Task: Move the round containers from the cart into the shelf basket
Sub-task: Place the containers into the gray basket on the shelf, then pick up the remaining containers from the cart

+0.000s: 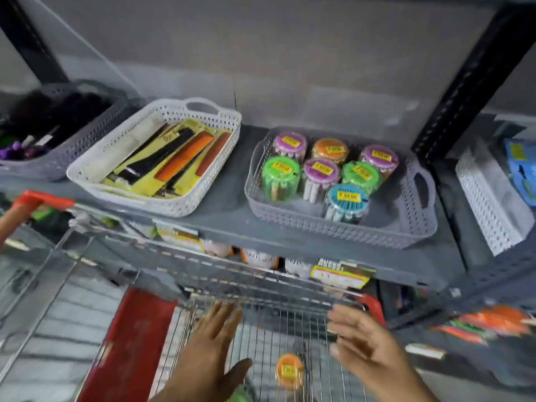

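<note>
A grey perforated shelf basket (417, 227) holds several round containers with purple, orange, green and blue lids, among them a blue-lidded one (346, 203) nearest the front. Below, in the wire cart (269, 288), an orange-lidded round container (289, 370) with a yellow price sticker lies on the mesh. A bit of green shows at the bottom edge beside it. My left hand (207, 346) hovers open over the cart, left of the orange container. My right hand (368, 346) is open too, to its right. Neither hand touches it.
A white basket (203, 158) of combs sits left of the grey one, and a darker basket (87, 134) stands further left. A white perforated basket (490, 204) is on the neighbouring shelf to the right. The shelf edge (290, 245) overhangs the cart. Red cart corner (43, 198) at left.
</note>
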Available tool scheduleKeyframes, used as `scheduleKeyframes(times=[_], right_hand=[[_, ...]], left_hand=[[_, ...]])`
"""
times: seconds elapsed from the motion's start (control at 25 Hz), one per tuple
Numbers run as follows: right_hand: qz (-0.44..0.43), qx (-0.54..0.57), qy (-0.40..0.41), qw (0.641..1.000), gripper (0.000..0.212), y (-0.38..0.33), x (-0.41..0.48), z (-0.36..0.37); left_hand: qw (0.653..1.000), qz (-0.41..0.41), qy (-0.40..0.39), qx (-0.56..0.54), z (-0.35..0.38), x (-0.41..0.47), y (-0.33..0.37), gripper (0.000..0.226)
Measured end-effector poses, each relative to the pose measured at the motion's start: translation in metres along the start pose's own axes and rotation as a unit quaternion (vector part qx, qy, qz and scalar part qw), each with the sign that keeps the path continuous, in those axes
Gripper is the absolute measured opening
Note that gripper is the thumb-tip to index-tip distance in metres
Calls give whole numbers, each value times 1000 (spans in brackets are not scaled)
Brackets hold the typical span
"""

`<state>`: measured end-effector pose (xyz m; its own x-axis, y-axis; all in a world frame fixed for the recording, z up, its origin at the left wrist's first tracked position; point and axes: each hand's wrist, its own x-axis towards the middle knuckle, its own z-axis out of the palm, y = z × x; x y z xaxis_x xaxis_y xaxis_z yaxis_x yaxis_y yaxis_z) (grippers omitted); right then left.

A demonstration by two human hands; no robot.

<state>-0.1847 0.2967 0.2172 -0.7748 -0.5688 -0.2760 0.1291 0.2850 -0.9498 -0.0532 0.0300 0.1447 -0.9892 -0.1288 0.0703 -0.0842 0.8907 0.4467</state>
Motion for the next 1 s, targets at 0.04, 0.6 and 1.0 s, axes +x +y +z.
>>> scheduleKeyframes(times=[0.04,0.6,1.0], right_hand=[[33,-8,-30,999,62,16,-2,9],[137,-385,-98,907,59,155,22,48],[185,-500,-151,832,83,203,50,64]], left_hand=[[999,-23,-38,1,14,-12,-7,78],[913,-89,-368,151,109,-55,-65,97],[906,-34,-413,86,146,-68,-79,105]])
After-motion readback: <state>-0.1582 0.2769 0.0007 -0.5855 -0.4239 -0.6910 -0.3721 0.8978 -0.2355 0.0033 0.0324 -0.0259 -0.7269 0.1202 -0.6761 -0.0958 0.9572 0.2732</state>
